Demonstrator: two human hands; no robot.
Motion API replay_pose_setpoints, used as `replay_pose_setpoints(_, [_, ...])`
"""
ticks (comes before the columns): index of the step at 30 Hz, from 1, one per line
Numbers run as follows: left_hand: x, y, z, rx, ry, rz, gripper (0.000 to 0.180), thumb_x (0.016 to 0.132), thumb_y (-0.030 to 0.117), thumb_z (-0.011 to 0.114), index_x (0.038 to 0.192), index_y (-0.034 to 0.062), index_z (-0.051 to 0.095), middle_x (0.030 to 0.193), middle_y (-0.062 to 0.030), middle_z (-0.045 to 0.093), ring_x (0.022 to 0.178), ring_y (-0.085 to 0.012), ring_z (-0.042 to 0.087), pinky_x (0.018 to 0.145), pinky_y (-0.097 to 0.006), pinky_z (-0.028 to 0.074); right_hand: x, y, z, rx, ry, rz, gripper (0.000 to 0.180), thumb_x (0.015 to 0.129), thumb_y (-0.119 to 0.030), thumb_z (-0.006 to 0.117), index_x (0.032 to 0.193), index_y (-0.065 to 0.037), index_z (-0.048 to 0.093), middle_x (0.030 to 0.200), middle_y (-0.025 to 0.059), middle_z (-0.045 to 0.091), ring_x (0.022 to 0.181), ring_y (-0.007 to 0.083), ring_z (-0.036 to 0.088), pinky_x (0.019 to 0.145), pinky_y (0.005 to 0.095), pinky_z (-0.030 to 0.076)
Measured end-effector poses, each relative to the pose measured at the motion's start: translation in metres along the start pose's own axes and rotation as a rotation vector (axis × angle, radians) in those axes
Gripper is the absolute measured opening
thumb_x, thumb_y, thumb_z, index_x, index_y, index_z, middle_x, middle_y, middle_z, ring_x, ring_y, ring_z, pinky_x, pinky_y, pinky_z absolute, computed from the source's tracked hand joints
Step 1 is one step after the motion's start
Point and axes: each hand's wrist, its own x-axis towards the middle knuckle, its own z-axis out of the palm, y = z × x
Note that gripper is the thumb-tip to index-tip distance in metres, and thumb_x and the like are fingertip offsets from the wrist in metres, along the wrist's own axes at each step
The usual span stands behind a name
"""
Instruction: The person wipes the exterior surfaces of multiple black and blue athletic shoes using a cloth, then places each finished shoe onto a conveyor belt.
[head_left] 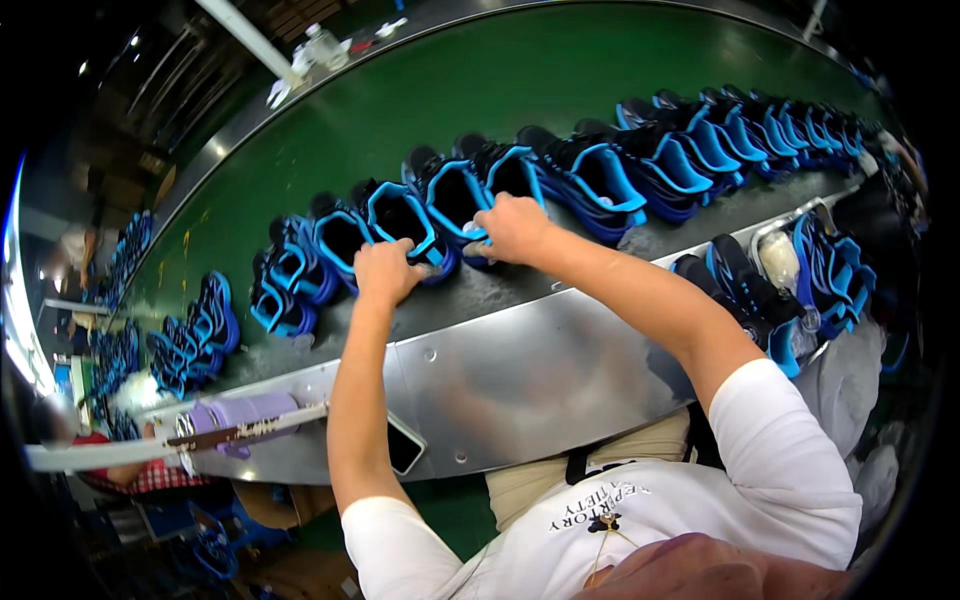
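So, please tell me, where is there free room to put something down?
Free: the green belt beyond the shoe row, and the metal ledge between the phone and the shoes at far right. Crowded: the shoe row itself, where the left hand and right hand are, the far right, and the ledge's left part, with the purple bottle.

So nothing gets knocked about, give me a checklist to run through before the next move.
1. Left hand at the row of shoes: ok, at the heel side of the black-and-blue row.
2. Right hand at the same row: ok, farther right.
3. Firmness of either grip: cannot tell.
4. Wide gaps between shoes near the hands: not ok, they stand close together.
5. Left hand apart from the purple bottle: ok.
6. Left forearm clear of the phone: cannot tell, they overlap in view.
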Motion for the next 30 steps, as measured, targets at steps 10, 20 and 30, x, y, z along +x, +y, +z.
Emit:
replay_pose_setpoints(10, [0.035,0.125,0.037,-0.43,0.605,0.254,0.031,0.067,0.03,0.076,0.085,0.0086,0.065,0.071,-0.0125,0.06,0.07,-0.035,0.058,0.064,-0.047,0.043,-0.048,0.132,-0.046,-0.024,0.007,0.286,0.05,0.078,-0.055,0.066,0.112,-0.019,0.07,0.1,0.0172,0.066,0.094,0.0338,0.065,0.082,0.0435,0.053])
replay_pose_setpoints(20, [-0.16,0.104,-0.035,-0.648,-0.131,0.523,0.031,0.063,0.022,0.075,0.09,0.0108,0.066,0.076,-0.0111,0.062,0.078,-0.0336,0.059,0.071,-0.044,0.048,-0.135,0.029,-0.115,0.542,-0.187,-0.297,0.064,0.081,-0.019,0.067,0.141,-0.011,0.046,0.126,0.0183,0.053,0.121,0.0354,0.049,0.104,0.042,0.039])
replay_pose_setpoints(30, [-0.279,0.14,-0.03,-0.933,0.431,0.18,0.042,0.066,-0.002,0.074,0.108,0.0043,0.067,0.095,-0.012,0.065,0.079,-0.0277,0.061,0.071,-0.035,0.05,-0.224,-0.024,-0.047,0.647,0.064,-0.295,0.059,0.067,0.006,0.065,0.124,-0.008,0.059,0.098,0.0149,0.065,0.092,0.0373,0.062,0.082,0.0402,0.051])
